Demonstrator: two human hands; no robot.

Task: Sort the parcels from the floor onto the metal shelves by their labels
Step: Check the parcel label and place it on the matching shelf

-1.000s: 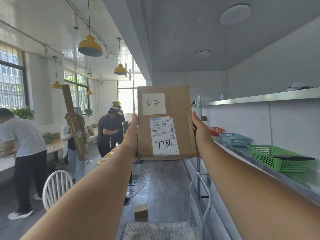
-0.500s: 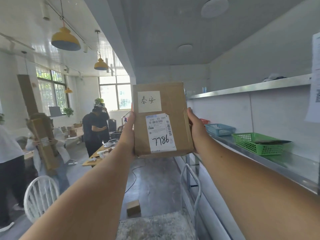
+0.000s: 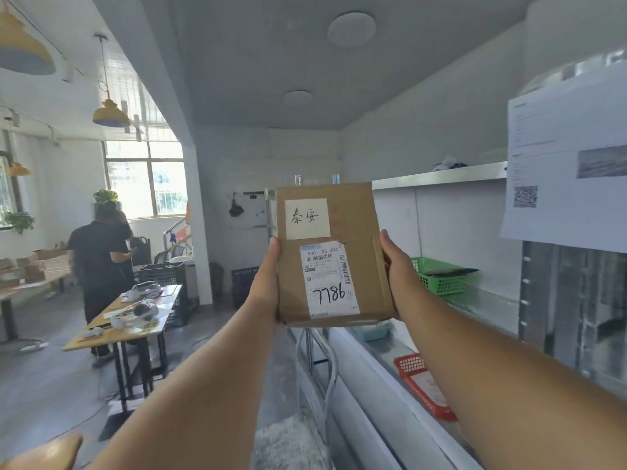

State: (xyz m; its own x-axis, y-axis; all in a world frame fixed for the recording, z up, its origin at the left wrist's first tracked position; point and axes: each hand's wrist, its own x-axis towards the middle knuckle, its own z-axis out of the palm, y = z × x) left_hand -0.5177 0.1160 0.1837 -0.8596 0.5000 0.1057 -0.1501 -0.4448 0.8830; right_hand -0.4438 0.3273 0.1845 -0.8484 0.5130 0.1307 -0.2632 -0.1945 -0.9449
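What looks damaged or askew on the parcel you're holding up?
Nothing stands out. The cardboard parcel is upright between the left hand and right hand; its handwritten label and shipping label lie flat and intact.

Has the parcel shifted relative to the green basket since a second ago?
Yes. The parcel, held by the left hand and right hand, has swung right toward the green basket; its right edge now sits just beside it.
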